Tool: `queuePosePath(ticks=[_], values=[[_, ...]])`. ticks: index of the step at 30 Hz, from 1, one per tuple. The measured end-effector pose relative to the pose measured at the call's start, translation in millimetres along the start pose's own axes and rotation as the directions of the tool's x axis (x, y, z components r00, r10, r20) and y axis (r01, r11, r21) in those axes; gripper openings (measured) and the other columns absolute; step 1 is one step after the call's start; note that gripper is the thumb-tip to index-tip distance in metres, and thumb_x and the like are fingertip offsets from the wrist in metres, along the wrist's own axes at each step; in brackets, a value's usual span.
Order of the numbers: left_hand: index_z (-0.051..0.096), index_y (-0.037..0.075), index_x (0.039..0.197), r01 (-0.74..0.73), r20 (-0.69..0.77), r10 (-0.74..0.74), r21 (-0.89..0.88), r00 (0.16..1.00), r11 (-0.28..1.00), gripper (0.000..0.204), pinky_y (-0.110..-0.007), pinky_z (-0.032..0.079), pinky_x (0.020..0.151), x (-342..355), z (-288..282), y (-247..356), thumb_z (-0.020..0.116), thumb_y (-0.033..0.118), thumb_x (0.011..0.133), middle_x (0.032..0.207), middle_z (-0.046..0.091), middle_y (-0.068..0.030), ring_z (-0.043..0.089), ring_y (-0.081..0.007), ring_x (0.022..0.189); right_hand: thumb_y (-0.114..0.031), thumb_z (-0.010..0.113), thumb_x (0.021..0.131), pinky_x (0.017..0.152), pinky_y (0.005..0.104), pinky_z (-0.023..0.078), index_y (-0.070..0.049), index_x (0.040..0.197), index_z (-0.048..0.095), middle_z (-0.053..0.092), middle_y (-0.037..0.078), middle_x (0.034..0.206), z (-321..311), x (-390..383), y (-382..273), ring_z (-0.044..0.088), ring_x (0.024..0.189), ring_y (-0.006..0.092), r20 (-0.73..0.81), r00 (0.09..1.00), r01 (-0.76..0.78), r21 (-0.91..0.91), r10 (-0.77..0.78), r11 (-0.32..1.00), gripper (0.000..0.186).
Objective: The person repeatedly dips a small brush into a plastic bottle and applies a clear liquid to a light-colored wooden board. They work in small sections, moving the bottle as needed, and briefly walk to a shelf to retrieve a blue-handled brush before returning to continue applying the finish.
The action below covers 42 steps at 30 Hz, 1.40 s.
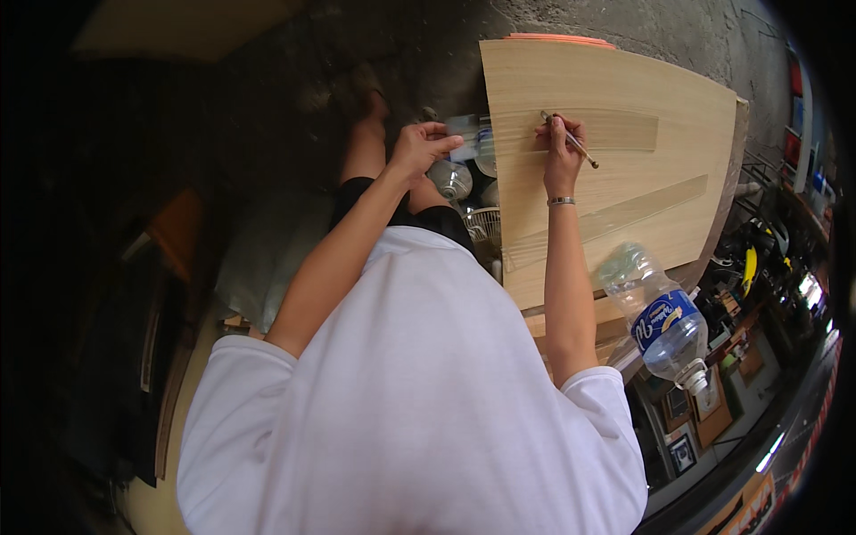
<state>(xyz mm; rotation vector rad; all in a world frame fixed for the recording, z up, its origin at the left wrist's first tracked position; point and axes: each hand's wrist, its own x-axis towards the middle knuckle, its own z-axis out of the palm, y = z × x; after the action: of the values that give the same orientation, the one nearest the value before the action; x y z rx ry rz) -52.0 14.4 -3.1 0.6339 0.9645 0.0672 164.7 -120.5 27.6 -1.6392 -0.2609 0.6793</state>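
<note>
My left hand (419, 152) is closed on a small translucent rectangular piece (464, 129), held just off the left edge of a light wooden board (687, 94). Over the board, my right hand (560, 143) grips a thin stick-like tool (584, 154), perhaps a pen or brush, with its upper end at a pale strip (624, 132) lying across the board. A second long, glossy strip (651, 203) runs diagonally lower on it. What the tool's tip is like is too small to tell.
A large clear plastic bottle (669, 330) lies along the board's near side. More plastic containers (450, 178) and a white basket-like grille (483, 223) sit below my left hand. My legs (361, 143) rest over dark floor (294, 98). Cluttered shelving and objects (749, 267) fill the right side.
</note>
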Motion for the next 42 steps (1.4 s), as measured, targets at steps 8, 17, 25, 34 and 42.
queuePosePath(ticks=[8,17,25,34,42], values=[[0.066,0.003,0.106,-0.002,0.151,0.033,-0.205,0.988,0.979,0.022,-0.027,0.051,0.087,-50.3,2.8,56.9,0.073,0.008,0.086,0.1,0.07,-0.0047,0.066,-0.0132,0.092,-0.023,0.05,0.103,0.058,0.0231,0.041,0.001,0.097,0.066,0.064,0.005,0.086,1.9,-53.4,-47.6,0.05,0.067,0.0101,-0.05,0.954,0.255,-0.385,-0.296,0.887,0.03],[0.066,-0.002,0.106,-0.153,0.405,0.105,0.087,0.908,0.984,0.023,-0.025,0.049,0.086,-96.0,145.2,109.8,0.073,0.003,0.085,0.099,0.07,-0.0082,0.065,-0.0124,0.092,-0.009,0.079,0.081,0.056,0.0161,0.035,-0.006,0.095,0.055,0.047,-0.007,0.076,27.9,-141.4,-124.7,0.043,0.066,0.0004,-0.152,0.987,0.003,0.389,0.061,0.921,0.028],[0.064,-0.003,0.103,-0.087,0.615,-0.168,0.363,0.771,0.928,0.023,-0.025,0.049,0.086,-136.7,261.3,73.1,0.074,0.004,0.084,0.099,0.069,-0.0085,0.065,-0.0123,0.093,-0.009,0.063,0.09,0.049,0.0197,0.029,-0.01,0.087,0.056,0.046,-0.008,0.067,-31.7,-199.1,-146.1,0.036,0.052,0.0018,-0.604,0.797,0.367,0.498,0.011,0.785,0.008],[0.057,0.0,0.118,-0.171,0.739,-0.302,0.488,0.602,0.856,0.042,-0.025,0.047,0.089,-183.9,329.5,32.7,0.075,0.022,0.087,0.108,0.068,-0.0062,0.062,-0.0097,0.099,-0.015,0.058,0.092,0.048,0.0257,0.028,-0.011,0.077,0.049,0.037,-0.005,0.062,-107.2,-242.2,-170.6,0.028,0.045,0.0063,-0.877,0.479,0.68,0.387,0.022,0.622,0.017],[0.059,0.006,0.111,-0.136,0.596,-0.37,0.635,0.713,0.761,0.031,-0.031,0.047,0.091,-149.9,275.7,38.9,0.068,0.029,0.092,0.103,0.068,-0.0063,0.064,-0.0154,0.104,-0.011,0.063,0.088,0.047,0.0265,0.029,-0.013,0.07,0.046,0.034,-0.006,0.058,-159.9,-236.2,-194.7,0.027,0.043,0.0059,-0.961,0.233,0.721,0.271,0.145,0.638,0.025]])
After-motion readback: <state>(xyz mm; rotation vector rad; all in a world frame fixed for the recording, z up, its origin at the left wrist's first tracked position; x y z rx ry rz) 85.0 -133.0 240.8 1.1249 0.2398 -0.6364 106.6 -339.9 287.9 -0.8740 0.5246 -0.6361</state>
